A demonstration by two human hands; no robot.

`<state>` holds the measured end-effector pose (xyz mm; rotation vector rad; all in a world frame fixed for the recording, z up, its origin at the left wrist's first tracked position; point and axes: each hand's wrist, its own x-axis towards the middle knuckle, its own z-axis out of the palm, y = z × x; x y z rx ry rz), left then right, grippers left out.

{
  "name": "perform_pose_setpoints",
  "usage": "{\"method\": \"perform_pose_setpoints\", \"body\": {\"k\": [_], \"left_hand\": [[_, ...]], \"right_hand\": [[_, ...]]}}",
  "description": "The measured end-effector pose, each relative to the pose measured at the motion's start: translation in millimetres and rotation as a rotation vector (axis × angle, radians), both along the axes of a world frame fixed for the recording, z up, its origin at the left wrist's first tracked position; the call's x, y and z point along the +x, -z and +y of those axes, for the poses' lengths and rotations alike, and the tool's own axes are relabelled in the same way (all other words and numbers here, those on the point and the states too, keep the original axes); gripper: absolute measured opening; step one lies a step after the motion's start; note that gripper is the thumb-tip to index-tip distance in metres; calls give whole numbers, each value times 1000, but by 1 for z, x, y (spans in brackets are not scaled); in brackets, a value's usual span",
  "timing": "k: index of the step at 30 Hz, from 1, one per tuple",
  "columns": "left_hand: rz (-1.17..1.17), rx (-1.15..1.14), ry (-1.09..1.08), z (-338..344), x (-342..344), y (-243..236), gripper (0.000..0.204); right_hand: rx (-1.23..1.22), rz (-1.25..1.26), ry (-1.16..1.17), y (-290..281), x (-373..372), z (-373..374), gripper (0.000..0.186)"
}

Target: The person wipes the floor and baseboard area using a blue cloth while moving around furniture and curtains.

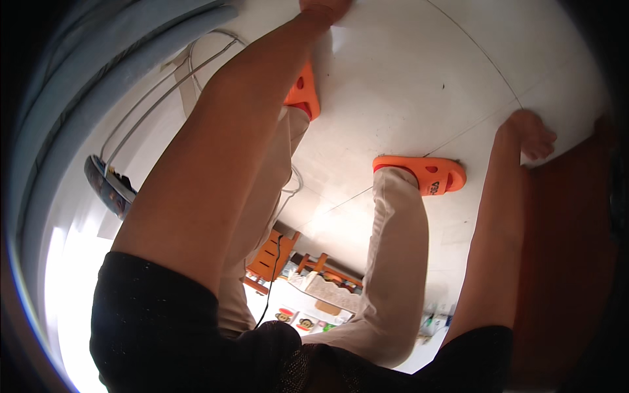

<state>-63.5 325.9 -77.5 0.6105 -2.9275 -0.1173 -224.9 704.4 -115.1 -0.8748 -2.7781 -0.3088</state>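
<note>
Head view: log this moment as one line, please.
left hand: cut off at top, grip unclear | right hand: beside brown panel, contact unclear | orange slippers: worn, on tiled floor

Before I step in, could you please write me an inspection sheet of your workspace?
Surface: pale tiled floor with thin dark seams and a small dark speck.
Job's things: nothing seen held; the reddish-brown panel is nearest the right hand.
Clutter: a dark rounded object at the left; wooden furniture and small items beyond the legs.
Hands: right beside the panel's upper corner, contact unclear; left hand mostly cut off at the top edge.
Cables: pale cables curve toward the dark object, joint unclear; a black cord shows between the legs.
Surroundings: grey-blue curved forms at the left; orange slippers on the feet.
</note>
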Motion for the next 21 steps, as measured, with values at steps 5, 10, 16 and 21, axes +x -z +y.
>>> {"method": "perform_pose_setpoints", "body": {"k": [5,10,16,21], "left_hand": [[35,25,2,0,-2,0,74],[71,-9,52,2,-4,-6,75],[65,45,69,6,-10,-10,77],[89,36,63,9,-4,1,74]], "right_hand": [[-22,155,-73,12,5,15,25],[-16,239,-74,29,-2,30,26],[-75,38,-10,12,-8,22,23],[40,59,-24,26,-9,40,27]]}}
